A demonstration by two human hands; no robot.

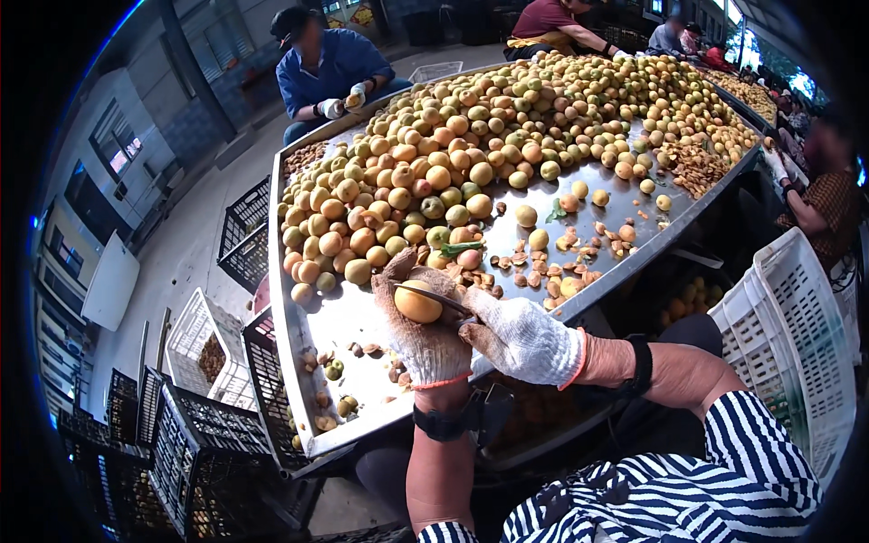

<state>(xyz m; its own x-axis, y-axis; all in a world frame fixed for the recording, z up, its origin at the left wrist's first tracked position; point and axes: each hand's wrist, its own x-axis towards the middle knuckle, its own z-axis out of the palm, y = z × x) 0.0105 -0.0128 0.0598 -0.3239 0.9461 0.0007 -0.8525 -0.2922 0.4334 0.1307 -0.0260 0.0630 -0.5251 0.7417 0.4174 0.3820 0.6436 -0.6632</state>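
Observation:
My left hand, in a stained knit glove, cups a yellow-orange apricot above the near edge of the metal table. Gripped by my gloved right hand is a small knife, its thin dark blade lying across the apricot's upper side. Whether the blade has cut into the flesh I cannot tell. Most of the knife's handle is hidden by the right fingers. Just beyond my hands lies a big heap of apricots, with loose pits and fruit pieces to its right.
The metal table's raised rim runs close to my right forearm. Black crates and a white crate stand at left; a white basket stands at right. Co-workers sit around, one in a blue shirt across the far-left corner.

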